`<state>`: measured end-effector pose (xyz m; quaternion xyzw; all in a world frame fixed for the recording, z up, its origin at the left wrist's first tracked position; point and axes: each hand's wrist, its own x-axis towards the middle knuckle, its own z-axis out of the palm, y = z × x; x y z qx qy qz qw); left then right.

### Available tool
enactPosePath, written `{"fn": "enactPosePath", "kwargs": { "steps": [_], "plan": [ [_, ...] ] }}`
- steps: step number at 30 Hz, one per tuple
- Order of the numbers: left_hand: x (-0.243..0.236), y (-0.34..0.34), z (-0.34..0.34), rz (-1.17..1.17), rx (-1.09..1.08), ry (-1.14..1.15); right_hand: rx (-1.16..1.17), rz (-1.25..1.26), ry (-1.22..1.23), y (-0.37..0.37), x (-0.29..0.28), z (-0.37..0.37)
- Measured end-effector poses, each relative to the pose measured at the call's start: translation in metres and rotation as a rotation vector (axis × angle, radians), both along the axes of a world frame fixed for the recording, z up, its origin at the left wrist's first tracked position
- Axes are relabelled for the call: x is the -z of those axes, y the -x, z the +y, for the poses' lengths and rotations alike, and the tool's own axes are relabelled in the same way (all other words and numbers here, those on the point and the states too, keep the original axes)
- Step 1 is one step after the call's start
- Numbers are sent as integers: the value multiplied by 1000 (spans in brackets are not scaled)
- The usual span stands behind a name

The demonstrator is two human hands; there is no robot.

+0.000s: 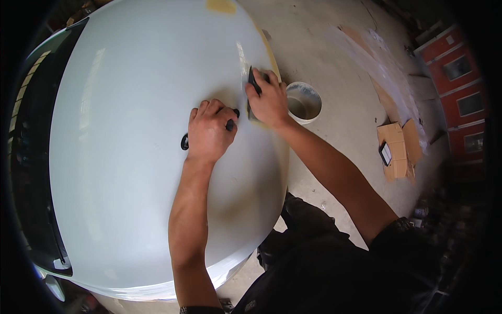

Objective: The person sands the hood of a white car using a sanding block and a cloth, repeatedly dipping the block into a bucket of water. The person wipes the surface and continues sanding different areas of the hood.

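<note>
A white car hood (130,157) spreads under both my hands. My left hand (210,131) is closed around a black tool (230,124), whose dark ends poke out on both sides of the fist. Most of that tool is hidden, so its exact kind does not show. Farther right, near the hood's yellowish front edge, my right hand (269,102) grips a long dark sanding block (254,80). The block lies against the hood, its upper end sticking out past my fingers and its lower part greyish. Brownish dull patches mark the paint around my hands.
Just beyond the hood's edge, a white bucket (315,94) stands on the concrete floor (334,57). An opened cardboard box (396,152) and clear plastic sheeting (389,68) lie to the right. Red cabinets (457,89) line the far right. The windshield (36,157) borders the hood at left.
</note>
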<state>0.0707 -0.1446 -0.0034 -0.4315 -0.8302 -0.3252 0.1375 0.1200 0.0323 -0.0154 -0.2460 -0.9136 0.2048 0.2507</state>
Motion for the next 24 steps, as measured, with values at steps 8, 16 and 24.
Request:
{"fn": "enactPosePath", "kwargs": {
  "steps": [8, 16, 24],
  "plan": [
    [-3, 1, 4, -18, -13, -57, -86, 90, -30, 12, 21, 19],
    [2, 0, 7, -17, -46, -80, -115, 95, -22, -35, 17, 1],
    [3, 1, 10, 66, -55, -96, 44, 3, 106, 27, 5, 35]
  ]
}}
